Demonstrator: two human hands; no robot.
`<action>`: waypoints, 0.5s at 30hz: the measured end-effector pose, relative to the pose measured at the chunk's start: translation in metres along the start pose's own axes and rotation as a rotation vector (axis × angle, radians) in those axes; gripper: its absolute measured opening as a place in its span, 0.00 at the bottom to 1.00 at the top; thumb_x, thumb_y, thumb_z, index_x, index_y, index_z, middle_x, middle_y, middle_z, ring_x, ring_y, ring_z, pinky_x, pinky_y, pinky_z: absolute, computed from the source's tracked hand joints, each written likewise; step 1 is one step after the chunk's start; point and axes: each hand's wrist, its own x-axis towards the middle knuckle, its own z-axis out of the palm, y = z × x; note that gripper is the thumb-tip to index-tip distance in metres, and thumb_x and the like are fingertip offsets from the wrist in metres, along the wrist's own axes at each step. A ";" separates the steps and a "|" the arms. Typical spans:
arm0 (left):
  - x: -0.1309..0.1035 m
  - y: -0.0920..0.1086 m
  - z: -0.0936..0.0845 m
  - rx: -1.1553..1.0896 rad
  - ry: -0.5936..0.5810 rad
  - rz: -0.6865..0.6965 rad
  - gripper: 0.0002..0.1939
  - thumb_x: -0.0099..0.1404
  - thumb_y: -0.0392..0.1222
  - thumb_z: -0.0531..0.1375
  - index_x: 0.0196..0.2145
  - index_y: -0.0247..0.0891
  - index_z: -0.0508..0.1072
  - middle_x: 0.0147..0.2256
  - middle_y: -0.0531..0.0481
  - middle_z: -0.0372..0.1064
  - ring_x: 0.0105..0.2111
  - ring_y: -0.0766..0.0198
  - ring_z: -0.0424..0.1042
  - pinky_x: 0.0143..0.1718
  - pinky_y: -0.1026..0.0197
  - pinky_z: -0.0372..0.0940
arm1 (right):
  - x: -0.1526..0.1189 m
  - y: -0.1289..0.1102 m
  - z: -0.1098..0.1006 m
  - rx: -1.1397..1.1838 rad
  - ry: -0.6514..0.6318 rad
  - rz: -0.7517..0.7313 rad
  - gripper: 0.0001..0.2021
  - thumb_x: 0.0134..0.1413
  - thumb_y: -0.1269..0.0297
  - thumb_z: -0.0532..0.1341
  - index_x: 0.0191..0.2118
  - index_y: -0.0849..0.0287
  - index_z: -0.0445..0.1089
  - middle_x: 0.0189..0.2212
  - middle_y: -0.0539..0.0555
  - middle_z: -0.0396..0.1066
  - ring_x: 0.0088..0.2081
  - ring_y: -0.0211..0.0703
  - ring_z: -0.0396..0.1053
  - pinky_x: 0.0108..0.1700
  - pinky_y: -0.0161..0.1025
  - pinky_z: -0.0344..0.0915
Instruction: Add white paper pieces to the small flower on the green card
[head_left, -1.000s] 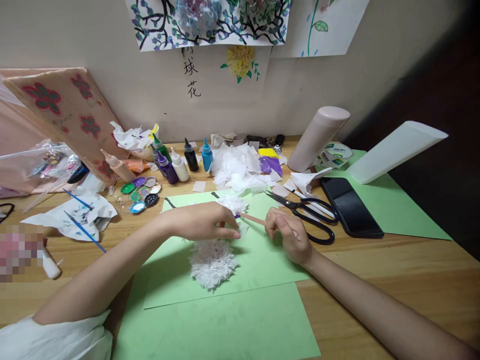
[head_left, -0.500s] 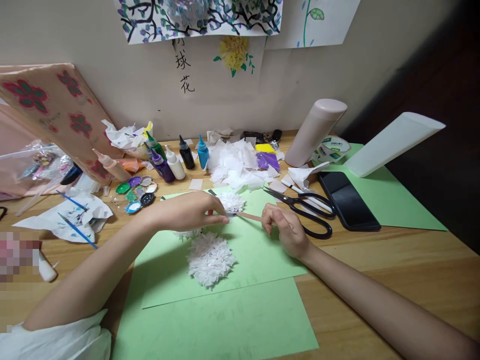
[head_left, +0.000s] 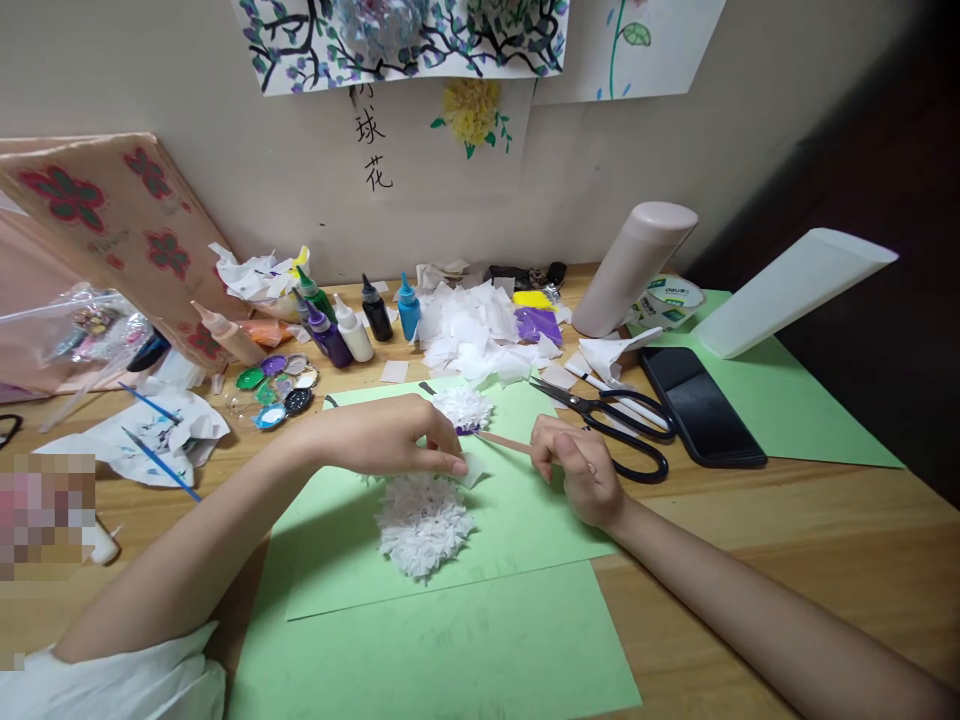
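Note:
My left hand [head_left: 394, 437] is closed, pinching a small white paper square [head_left: 475, 470] between thumb and fingers. My right hand [head_left: 577, 468] grips a thin wooden stick [head_left: 508, 443], which points left. The stick's tip reaches a purple patch [head_left: 470, 430] at the lower edge of a white paper flower [head_left: 463, 407]. Below my left hand lies a larger fluffy white paper flower [head_left: 425, 525] on a green sheet [head_left: 525, 515]. More white fluff shows under my left hand, mostly hidden by it.
Black scissors [head_left: 626, 430] and a phone [head_left: 701, 405] lie right of my right hand. A pile of white paper squares [head_left: 476, 325] sits behind the flowers. Several paint bottles [head_left: 328, 335] and a paint palette [head_left: 274, 385] stand at the back left.
My left fingers have drawn down and away from the stick's tip, and the white square now shows in them. The purple patch is now visible at the upper flower's edge.

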 end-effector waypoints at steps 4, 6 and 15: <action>-0.001 0.000 0.000 -0.013 0.003 0.003 0.17 0.63 0.53 0.52 0.40 0.42 0.75 0.40 0.52 0.74 0.37 0.66 0.71 0.38 0.66 0.62 | 0.001 -0.001 0.000 -0.008 -0.009 -0.006 0.23 0.64 0.60 0.41 0.18 0.58 0.56 0.16 0.49 0.55 0.23 0.37 0.54 0.28 0.38 0.52; -0.001 0.001 0.001 -0.014 0.003 0.000 0.17 0.63 0.53 0.52 0.40 0.42 0.75 0.40 0.51 0.74 0.37 0.66 0.71 0.38 0.66 0.62 | 0.001 -0.001 0.000 -0.014 -0.025 -0.005 0.23 0.64 0.60 0.41 0.18 0.58 0.56 0.16 0.49 0.56 0.23 0.37 0.55 0.28 0.38 0.52; 0.008 -0.001 0.007 0.020 0.083 0.038 0.19 0.64 0.51 0.50 0.46 0.41 0.71 0.45 0.49 0.72 0.41 0.64 0.70 0.40 0.63 0.62 | 0.001 0.001 0.000 -0.038 0.083 0.076 0.24 0.64 0.58 0.42 0.18 0.58 0.58 0.17 0.50 0.58 0.23 0.38 0.57 0.30 0.39 0.53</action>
